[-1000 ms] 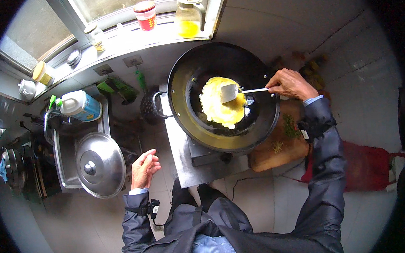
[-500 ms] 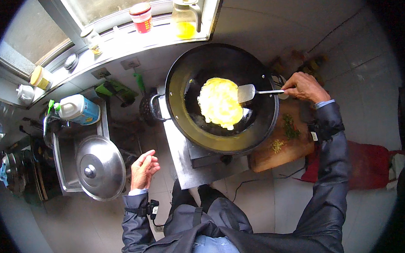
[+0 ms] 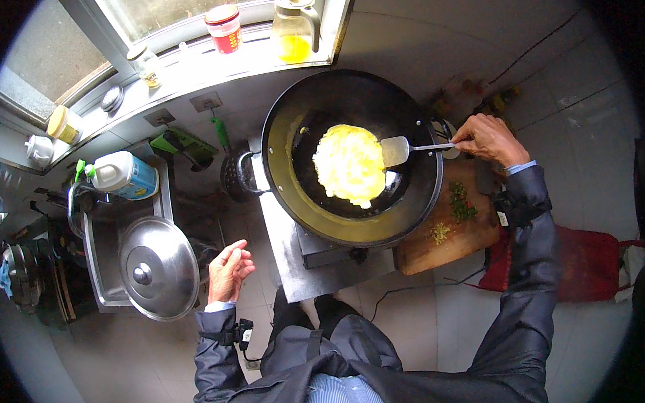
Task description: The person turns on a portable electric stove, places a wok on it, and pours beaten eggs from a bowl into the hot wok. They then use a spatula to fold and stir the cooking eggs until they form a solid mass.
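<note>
A yellow egg omelette (image 3: pixel 348 165) lies in a large black wok (image 3: pixel 324 227) on the stove. My right hand (image 3: pixel 490 140) is closed round the handle of a metal spatula (image 3: pixel 396 152), whose blade meets the egg's right edge. Part of the handle's end is hidden in my fingers. My left hand (image 3: pixel 229 273) hovers over the floor between the stove and the sink, holding nothing, its fingers loosely apart. Beside it a round steel lid (image 3: pixel 158 268) rests over the sink's near part.
On the right a wooden cutting board (image 3: pixel 421 252) bears chopped greens (image 3: pixel 462 203) and minced pale bits (image 3: pixel 437 233). A bottle (image 3: pixel 126 175) stands behind the sink (image 3: pixel 109 296). Jars and an oil pitcher (image 3: pixel 295 28) line the windowsill. A red bag (image 3: pixel 588 264) lies at the right.
The spatula and my right hand have shifted very slightly to the right. The omelette keeps its place in the wok, and my left hand stays put.
</note>
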A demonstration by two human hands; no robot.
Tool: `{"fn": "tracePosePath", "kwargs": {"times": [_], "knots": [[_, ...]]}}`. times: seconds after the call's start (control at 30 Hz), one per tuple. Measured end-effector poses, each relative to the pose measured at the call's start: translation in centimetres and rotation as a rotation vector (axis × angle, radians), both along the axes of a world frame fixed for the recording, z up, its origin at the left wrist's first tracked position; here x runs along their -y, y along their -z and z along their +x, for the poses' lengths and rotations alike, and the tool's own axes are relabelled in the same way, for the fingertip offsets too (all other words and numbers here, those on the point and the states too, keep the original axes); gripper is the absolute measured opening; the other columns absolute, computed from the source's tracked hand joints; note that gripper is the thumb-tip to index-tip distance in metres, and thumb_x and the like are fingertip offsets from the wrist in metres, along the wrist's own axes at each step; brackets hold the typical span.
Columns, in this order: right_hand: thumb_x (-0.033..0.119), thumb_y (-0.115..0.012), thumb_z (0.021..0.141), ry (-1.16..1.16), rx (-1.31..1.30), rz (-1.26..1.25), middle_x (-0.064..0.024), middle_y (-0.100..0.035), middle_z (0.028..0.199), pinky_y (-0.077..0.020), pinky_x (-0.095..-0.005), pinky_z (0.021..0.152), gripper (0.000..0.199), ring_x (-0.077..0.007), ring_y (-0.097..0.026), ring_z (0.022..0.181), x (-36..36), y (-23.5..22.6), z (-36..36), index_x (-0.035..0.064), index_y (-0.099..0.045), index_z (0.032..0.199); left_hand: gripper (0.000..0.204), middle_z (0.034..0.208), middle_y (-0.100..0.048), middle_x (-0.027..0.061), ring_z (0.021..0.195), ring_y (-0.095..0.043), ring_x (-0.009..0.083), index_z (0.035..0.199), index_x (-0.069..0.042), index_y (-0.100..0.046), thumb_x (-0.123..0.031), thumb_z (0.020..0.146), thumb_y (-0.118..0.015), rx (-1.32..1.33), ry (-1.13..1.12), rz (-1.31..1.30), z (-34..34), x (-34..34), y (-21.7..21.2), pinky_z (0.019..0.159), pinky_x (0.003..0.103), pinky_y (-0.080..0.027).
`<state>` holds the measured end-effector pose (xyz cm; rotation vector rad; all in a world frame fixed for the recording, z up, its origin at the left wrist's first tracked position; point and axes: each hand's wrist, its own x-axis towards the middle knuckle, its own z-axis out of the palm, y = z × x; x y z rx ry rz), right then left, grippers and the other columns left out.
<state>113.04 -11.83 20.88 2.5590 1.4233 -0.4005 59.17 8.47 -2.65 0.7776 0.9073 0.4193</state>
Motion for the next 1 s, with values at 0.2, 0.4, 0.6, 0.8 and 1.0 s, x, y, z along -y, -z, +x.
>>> {"fn": "tracePosePath", "kwargs": {"times": [0.2, 0.4, 0.6, 0.8, 1.0], "knots": [[0.026, -0.082, 0.083, -0.016, 0.006, 0.063, -0.0109, -0.076, 0.095, -0.0537, -0.0462, 0.081, 0.016, -0.0341, -0.071, 0.095, 0.1, -0.3, -0.6, 0.017, -0.083, 0.097, 0.04, 0.103, -0.07, 0.0068, 0.085, -0.069, 0.0122, 0.137, 0.001, -0.06, -0.021, 0.104, -0.066, 0.014, 0.006, -0.014, 0.1, 0.0, -0.1, 0.077, 0.026, -0.063], [0.025, -0.082, 0.084, -0.109, 0.047, 0.074, -0.0124, -0.075, 0.094, -0.0537, -0.0462, 0.08, 0.016, -0.0347, -0.071, 0.094, 0.9, -0.3, -1.6, 0.0155, -0.083, 0.097, 0.04, 0.102, -0.07, 0.0064, 0.085, -0.069, 0.0123, 0.137, 0.001, -0.06, -0.021, 0.104, -0.066, -0.006, 0.012, -0.008, 0.3, 0.0, -0.2, 0.077, 0.026, -0.062], [0.023, -0.081, 0.083, -0.142, -0.063, 0.157, -0.0157, -0.076, 0.09, -0.0542, -0.043, 0.074, 0.019, -0.0359, -0.072, 0.085, 0.9, -0.1, -2.3, 0.0106, -0.082, 0.098, 0.039, 0.102, -0.07, 0.0066, 0.085, -0.069, 0.0124, 0.137, 0.0, -0.061, -0.021, 0.104, -0.066, -0.006, 0.016, -0.012, 0.4, 0.2, 0.0, 0.077, 0.026, -0.062], [0.027, -0.082, 0.085, -0.113, -0.058, 0.147, -0.0122, -0.076, 0.093, -0.0543, -0.0463, 0.08, 0.017, -0.0335, -0.07, 0.093, 0.0, 1.3, -3.4, 0.0146, -0.083, 0.096, 0.039, 0.102, -0.069, 0.0066, 0.085, -0.068, 0.0123, 0.137, 0.001, -0.06, -0.021, 0.104, -0.066, -0.006, 0.019, -0.011, 0.4, 0.3, -0.2, 0.077, 0.026, -0.062], [0.027, -0.081, 0.085, -0.097, -0.049, 0.129, -0.0123, -0.075, 0.094, -0.0543, -0.0469, 0.081, 0.016, -0.0337, -0.07, 0.093, -0.5, 1.9, -3.7, 0.0148, -0.083, 0.096, 0.04, 0.102, -0.07, 0.007, 0.084, -0.069, 0.0125, 0.137, 0.001, -0.06, -0.02, 0.104, -0.065, 0.004, 0.011, -0.017, 0.1, 0.5, 0.0, 0.076, 0.026, -0.062]]}}
